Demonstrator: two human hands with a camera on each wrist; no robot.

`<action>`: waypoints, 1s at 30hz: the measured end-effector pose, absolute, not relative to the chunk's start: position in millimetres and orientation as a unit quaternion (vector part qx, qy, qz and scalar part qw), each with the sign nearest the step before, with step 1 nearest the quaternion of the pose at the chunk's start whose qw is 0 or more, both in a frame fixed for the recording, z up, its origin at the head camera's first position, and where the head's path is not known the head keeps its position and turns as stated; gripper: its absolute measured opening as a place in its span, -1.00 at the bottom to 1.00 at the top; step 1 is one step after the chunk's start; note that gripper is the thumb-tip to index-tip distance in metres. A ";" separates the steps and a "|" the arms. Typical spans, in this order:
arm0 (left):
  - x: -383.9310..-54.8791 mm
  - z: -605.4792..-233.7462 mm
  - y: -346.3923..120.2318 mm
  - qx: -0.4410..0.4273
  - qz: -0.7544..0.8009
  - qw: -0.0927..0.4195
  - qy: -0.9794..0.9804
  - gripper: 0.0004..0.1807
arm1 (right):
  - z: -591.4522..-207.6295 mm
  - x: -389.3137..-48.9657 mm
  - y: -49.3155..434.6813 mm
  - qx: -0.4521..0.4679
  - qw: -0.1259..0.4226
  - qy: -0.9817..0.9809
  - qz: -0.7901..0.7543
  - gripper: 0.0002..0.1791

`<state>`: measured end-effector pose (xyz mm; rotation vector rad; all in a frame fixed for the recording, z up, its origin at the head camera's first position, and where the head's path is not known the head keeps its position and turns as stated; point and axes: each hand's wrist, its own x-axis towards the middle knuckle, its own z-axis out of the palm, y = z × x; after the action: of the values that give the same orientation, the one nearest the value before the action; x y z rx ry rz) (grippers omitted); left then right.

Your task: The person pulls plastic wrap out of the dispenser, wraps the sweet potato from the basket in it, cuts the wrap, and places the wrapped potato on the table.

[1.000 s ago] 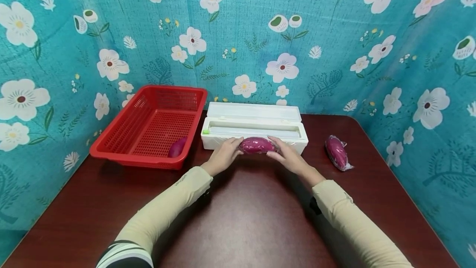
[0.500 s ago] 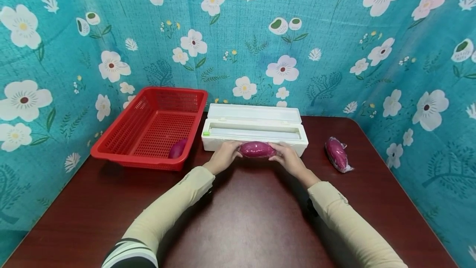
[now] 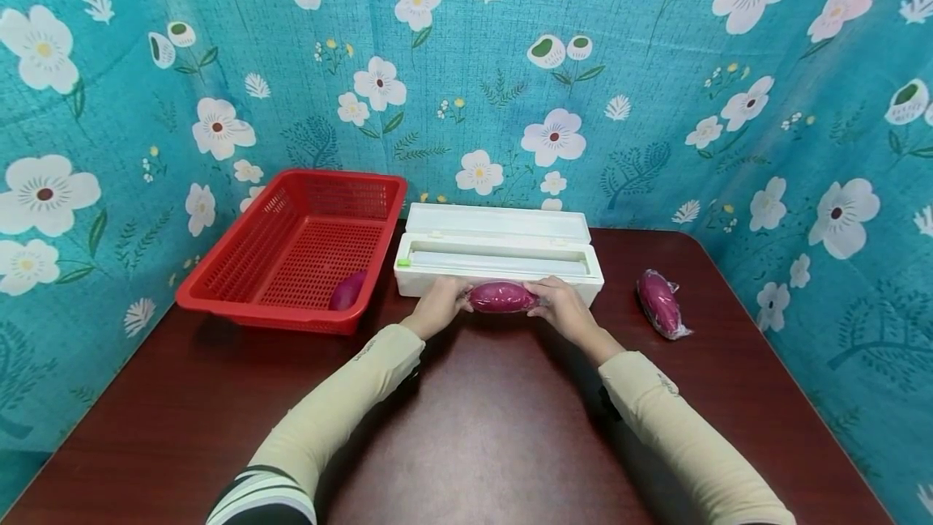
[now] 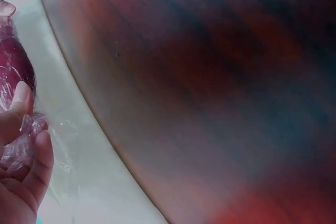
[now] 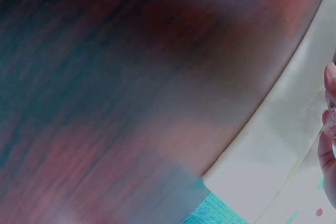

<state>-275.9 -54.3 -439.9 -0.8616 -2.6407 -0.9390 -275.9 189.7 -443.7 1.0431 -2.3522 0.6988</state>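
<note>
A purple sweet potato (image 3: 501,296) in clear cling film is held lengthwise between my two hands, close in front of the white cling film box (image 3: 499,266). My left hand (image 3: 440,305) pinches the gathered film at its left end; in the left wrist view the thumb and fingers close on the crumpled film (image 4: 22,148). At the other end my right hand (image 3: 563,306) grips the film, and the right wrist view catches only its fingertips (image 5: 329,85) at the frame's edge. The box's lid stands open, showing the white roll (image 3: 498,261) inside.
On the left stands a red plastic basket (image 3: 273,316) with one unwrapped sweet potato (image 3: 347,291) in its near right corner. Another wrapped sweet potato (image 3: 659,304) lies on the dark wooden table (image 3: 503,420) at the right. A flowered teal curtain (image 3: 466,104) closes off the back and sides.
Both hands have come slightly lower and nearer with the sweet potato. The right fingers, straighter a second ago, now curl in at its right end.
</note>
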 end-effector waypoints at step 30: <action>-258.2 -417.4 -67.9 -0.177 -0.318 0.046 -0.930 -0.56 | -438.9 -274.1 192.2 0.434 0.196 -0.865 0.156 -0.51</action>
<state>-258.2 -67.9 -417.4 -0.5395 -2.8400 -0.9700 -274.1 192.2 -438.9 1.2147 -2.4240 0.4383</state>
